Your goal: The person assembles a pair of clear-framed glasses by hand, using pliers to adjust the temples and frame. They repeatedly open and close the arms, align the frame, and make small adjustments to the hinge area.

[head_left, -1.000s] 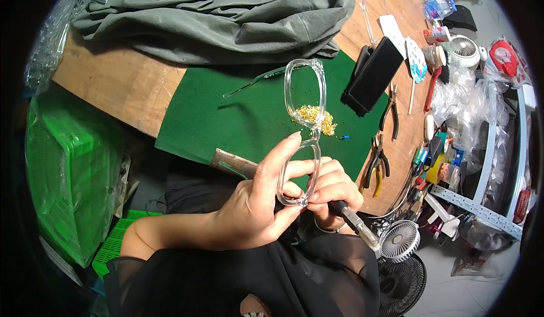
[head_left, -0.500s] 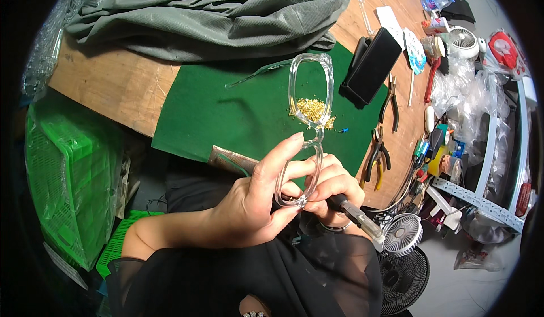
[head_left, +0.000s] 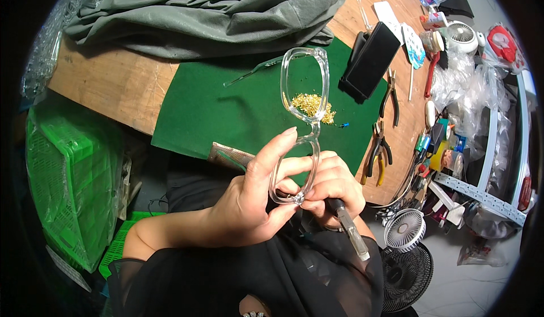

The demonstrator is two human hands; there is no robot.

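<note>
My left hand (head_left: pixel 246 201) grips a clear plastic eyeglass frame (head_left: pixel 313 129) by its lower rim, thumb and fingers around it. The frame stands nearly upright, with one temple reaching left over the mat and the other passing by my left hand. My right hand (head_left: pixel 340 187) is closed on a screwdriver (head_left: pixel 352 235) with a clear handle and a dark collar. Its fingertips meet the frame's lower hinge corner; the screwdriver's tip is hidden by the fingers. A heap of tiny gold screws (head_left: pixel 309 104) lies on the green mat (head_left: pixel 192 110), seen through the upper rim.
A black phone-like device (head_left: pixel 371 59) lies at the mat's right edge, near two pliers (head_left: pixel 389 98) (head_left: pixel 377 152). Grey cloth (head_left: pixel 209 19) covers the table's far side. Green crates (head_left: pixel 76 175) stand at left. Small fans (head_left: pixel 405 230), cables and plastic bags crowd the right.
The screwdriver's handle end has swung down and slightly left in my right hand. The eyeglass frame has shifted a little left and up with my hands.
</note>
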